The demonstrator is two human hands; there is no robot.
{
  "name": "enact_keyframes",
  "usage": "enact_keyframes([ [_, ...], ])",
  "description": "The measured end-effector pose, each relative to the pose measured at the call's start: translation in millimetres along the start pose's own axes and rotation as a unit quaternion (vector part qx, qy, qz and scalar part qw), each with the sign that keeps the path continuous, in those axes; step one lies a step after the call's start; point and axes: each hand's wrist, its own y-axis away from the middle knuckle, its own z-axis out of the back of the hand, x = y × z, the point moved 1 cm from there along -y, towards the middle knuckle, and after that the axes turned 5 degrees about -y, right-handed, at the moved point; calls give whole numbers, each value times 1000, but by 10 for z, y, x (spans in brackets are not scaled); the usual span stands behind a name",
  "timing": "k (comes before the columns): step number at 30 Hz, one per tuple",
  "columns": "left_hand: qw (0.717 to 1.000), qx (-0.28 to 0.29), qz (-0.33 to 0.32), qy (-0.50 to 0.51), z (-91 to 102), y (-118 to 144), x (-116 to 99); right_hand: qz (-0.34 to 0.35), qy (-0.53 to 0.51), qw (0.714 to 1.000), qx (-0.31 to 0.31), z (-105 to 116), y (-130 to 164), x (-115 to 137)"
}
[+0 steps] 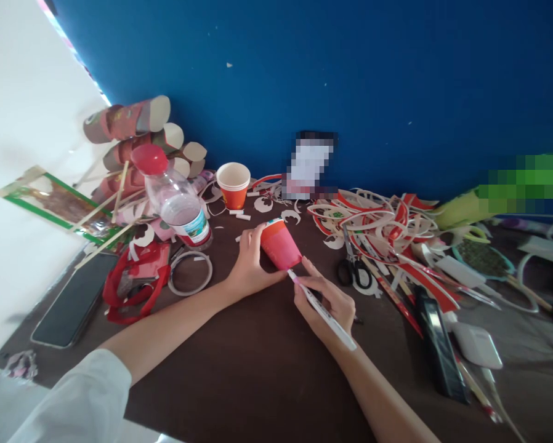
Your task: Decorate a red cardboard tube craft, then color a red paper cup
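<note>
My left hand [251, 261] is wrapped round the left side of a red-orange paper cup [281, 246], which tilts over the dark table [239, 369]. A pink patch covers much of the cup's side. Between the fingers of my right hand [327, 301] is a white marker pen [325, 314], its tip at the cup's lower edge. The fingertips of that hand come close to the cup's right side. Behind them stands a stack of orange paper cups [234, 187] with white insides.
Left are a red-capped plastic bottle [179, 209], a phone [73, 301], red ribbon [114, 292] and a tape ring [191, 290]. On the right lie black-handled scissors [353, 271], red-white paper strips [396, 215], a black stapler [438, 344] and a white case [477, 344]. A blue wall [267, 74] rises behind.
</note>
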Motion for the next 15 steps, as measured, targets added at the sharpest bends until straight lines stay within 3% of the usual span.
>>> enact_keyframes([
  [15, 1000, -7, -21, -15, 0, -10, 15, -21, 12, 1000, -14, -21, 45, -8],
])
